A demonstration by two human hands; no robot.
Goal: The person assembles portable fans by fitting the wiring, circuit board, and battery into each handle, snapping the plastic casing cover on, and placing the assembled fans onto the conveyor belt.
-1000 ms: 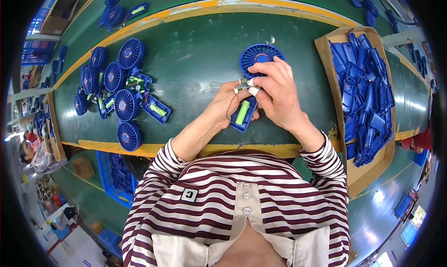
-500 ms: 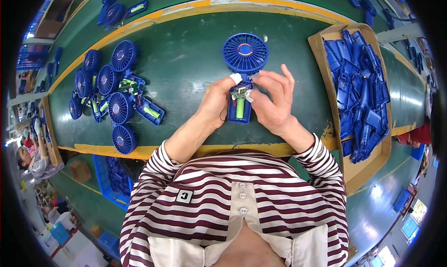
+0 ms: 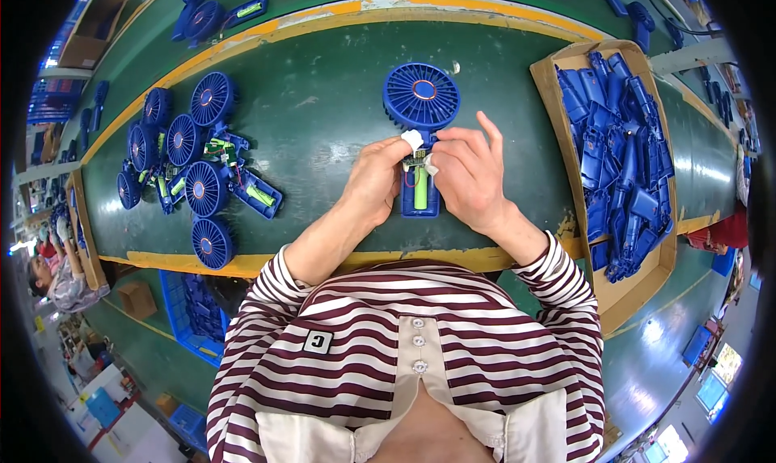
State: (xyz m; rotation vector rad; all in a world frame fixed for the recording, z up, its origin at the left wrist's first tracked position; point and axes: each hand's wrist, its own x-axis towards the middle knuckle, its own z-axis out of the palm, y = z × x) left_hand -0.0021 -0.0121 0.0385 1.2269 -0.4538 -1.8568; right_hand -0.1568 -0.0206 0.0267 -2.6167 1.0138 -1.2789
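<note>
A blue handheld fan lies in front of me on the green bench, its round grille pointing away. Its handle is open, showing a green battery cell and a small circuit board with a display near the neck. My left hand grips the left side of the handle, with its white-covered thumb at the top of the board. From the right, my right hand pinches at the board with its thumb, also white-wrapped, and index finger; the other fingers are raised. The fingertips partly hide the board and the neck.
Several blue fans with exposed boards and batteries are clustered at the left. A cardboard box of blue plastic handle shells stands at the right. The bench has a yellow edge. Below it, at left, is a blue crate.
The fan's head has shifted slightly left and nearer to me. The board sits straighter over the handle, and my right fingers have curled in closer to it.
</note>
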